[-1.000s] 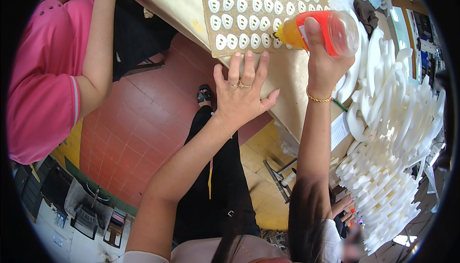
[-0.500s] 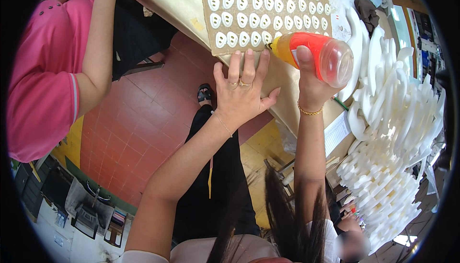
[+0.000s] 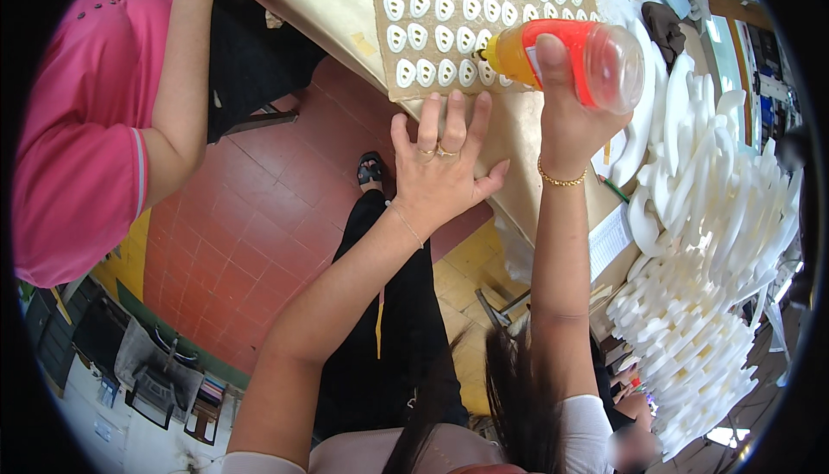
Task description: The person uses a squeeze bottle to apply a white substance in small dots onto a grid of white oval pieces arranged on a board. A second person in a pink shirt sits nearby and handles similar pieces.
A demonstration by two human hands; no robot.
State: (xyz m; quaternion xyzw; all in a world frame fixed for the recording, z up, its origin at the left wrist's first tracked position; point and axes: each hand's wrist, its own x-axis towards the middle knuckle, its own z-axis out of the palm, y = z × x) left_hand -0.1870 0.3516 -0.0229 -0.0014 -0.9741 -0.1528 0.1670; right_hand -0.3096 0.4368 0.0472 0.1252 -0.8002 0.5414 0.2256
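Observation:
My right hand (image 3: 583,124) is wrapped around a clear plastic squeeze bottle (image 3: 574,35) with a red label and a yellow top. The bottle lies nearly level, its dark narrow tip pointing left at the second-nearest row of small white rounded-triangular pieces (image 3: 446,71). Whether the tip touches a piece I cannot tell. These pieces, with dark and yellowish spots in their middles, stand in rows on a brown board (image 3: 414,92). Fingers spread, my left hand (image 3: 439,167) rests its fingertips along the board's near edge and holds nothing.
A large heap of curved white foam-like pieces (image 3: 691,301) rises at the right. A green pencil (image 3: 615,189) and a printed sheet (image 3: 610,237) lie right of my forearm. Another person in a pink shirt (image 3: 86,129) sits at the left, beside the table (image 3: 337,21).
My right hand has moved the squeeze bottle away from me, its tip going from the nearest row of white pieces to the one behind. My left hand stays at the board's edge.

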